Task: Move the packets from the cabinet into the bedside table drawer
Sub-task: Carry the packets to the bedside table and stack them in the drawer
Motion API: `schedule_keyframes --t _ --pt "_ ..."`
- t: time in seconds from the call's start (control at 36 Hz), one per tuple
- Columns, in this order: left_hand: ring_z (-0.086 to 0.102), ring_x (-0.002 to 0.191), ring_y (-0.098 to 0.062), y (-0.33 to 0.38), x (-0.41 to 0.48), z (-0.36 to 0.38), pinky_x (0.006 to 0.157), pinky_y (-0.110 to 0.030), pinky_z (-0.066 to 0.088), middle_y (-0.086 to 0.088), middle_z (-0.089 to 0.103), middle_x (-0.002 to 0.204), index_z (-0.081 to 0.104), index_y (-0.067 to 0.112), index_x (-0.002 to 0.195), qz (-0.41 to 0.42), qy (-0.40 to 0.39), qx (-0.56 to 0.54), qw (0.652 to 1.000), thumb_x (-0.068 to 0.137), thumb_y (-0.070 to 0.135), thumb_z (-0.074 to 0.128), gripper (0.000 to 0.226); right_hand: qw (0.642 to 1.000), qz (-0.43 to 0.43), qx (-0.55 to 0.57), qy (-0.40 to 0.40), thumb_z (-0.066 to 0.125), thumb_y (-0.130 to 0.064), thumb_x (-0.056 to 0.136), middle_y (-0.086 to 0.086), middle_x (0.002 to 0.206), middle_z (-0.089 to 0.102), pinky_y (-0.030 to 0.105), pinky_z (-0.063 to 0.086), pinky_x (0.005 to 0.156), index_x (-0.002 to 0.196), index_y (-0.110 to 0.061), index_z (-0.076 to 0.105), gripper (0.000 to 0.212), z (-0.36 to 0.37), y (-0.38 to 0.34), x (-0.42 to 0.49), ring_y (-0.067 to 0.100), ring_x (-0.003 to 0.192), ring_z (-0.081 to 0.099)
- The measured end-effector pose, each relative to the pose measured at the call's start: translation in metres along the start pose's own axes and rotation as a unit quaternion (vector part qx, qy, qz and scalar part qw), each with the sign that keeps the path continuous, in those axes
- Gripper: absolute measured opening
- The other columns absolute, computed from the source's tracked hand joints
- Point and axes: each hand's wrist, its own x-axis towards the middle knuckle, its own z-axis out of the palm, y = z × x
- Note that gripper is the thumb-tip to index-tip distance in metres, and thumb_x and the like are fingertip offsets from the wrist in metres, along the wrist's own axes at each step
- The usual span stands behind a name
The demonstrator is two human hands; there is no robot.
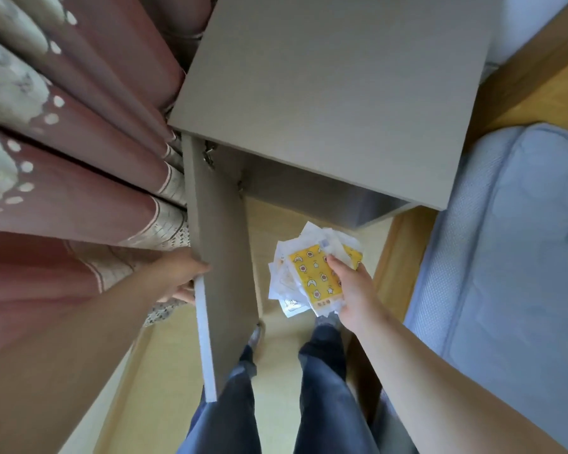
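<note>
A grey cabinet [325, 93] stands below me with its door [220, 257] swung open toward me. My left hand [181, 273] grips the door's upper edge, fingers curled over it. My right hand [351, 290] holds a bundle of packets [312, 273] in front of the open cabinet; the top packet is yellow with small printed figures, and white packets fan out behind it. My thumb presses on the yellow packet. The cabinet's inside is in shadow and hidden from here. No drawer shows.
Pink and beige curtains [63, 158] hang close on the left. A bed with a blue mattress [505, 257] and wooden frame [394, 263] lies on the right. My legs in dark trousers [322, 388] stand on the yellow floor [164, 355].
</note>
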Motion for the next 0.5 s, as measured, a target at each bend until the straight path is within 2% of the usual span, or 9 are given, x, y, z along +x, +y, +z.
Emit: schedule_keyframes --t 0.08,0.19,0.28,0.33,0.39,0.44,0.5 --pt "0.064 0.08 -0.027 0.015 -0.002 0.034 0.061 -0.039 0.057 -0.013 0.065 0.092 0.052 0.005 0.115 0.014 -0.01 -0.054 0.998 0.098 0.009 0.046 0.018 1.0 -0.005 0.014 -0.002 0.058 -0.021 0.092 0.002 0.092 0.065 0.03 0.051 0.056 0.115 -0.019 0.053 0.024 -0.011 -0.002 0.0 0.018 0.078 0.064" --pt "0.063 0.101 -0.034 0.044 0.0 0.073 0.052 -0.038 0.058 -0.018 0.06 0.12 0.05 0.007 0.118 0.003 -0.008 -0.117 0.993 0.098 0.016 0.049 0.022 0.998 -0.023 0.056 0.013 0.056 -0.025 0.093 0.001 0.096 0.065 0.032 0.052 0.062 0.11 -0.024 0.052 0.018 -0.036 -0.007 -0.005 0.018 0.082 0.064" --pt "0.063 0.103 -0.035 0.071 0.001 0.095 0.067 -0.041 0.056 -0.017 0.057 0.126 0.047 0.008 0.126 0.011 -0.011 -0.18 0.983 0.099 0.017 0.047 0.029 0.993 -0.048 0.103 0.039 0.059 -0.026 0.091 0.004 0.106 0.067 0.039 0.054 0.071 0.115 -0.027 0.054 0.025 -0.052 -0.019 -0.007 0.023 0.091 0.066" --pt "0.064 0.101 -0.033 0.089 0.001 0.109 0.07 -0.042 0.056 -0.015 0.057 0.125 0.046 0.01 0.127 0.011 -0.006 -0.21 0.978 0.099 0.02 0.046 0.03 0.988 -0.063 0.132 0.053 0.059 -0.023 0.091 0.002 0.1 0.068 0.039 0.054 0.069 0.107 -0.029 0.056 0.017 -0.06 -0.029 -0.008 0.023 0.089 0.066" --pt "0.065 0.09 -0.03 0.105 0.0 0.123 0.064 -0.041 0.056 -0.013 0.057 0.124 0.046 0.012 0.127 0.005 0.013 -0.219 0.976 0.099 0.026 0.046 0.031 0.985 -0.075 0.144 0.05 0.06 -0.022 0.091 0.002 0.099 0.067 0.04 0.055 0.07 0.102 -0.03 0.055 0.014 -0.068 -0.036 -0.007 0.023 0.09 0.066" --pt "0.063 0.08 -0.032 0.12 -0.004 0.136 0.065 -0.044 0.055 -0.015 0.056 0.118 0.046 0.011 0.122 -0.006 0.017 -0.262 0.965 0.099 0.026 0.045 0.027 0.984 -0.081 0.151 0.051 0.06 -0.021 0.091 0.003 0.102 0.067 0.039 0.055 0.068 0.11 -0.027 0.054 0.022 -0.074 -0.04 -0.005 0.023 0.09 0.067" --pt "0.061 0.079 -0.034 0.132 -0.008 0.148 0.068 -0.048 0.054 -0.019 0.056 0.113 0.046 0.007 0.116 -0.011 -0.003 -0.34 0.94 0.1 0.019 0.043 0.02 0.983 -0.081 0.158 0.053 0.059 -0.02 0.091 0.003 0.104 0.067 0.036 0.054 0.062 0.121 -0.025 0.05 0.032 -0.08 -0.041 -0.002 0.023 0.089 0.067"
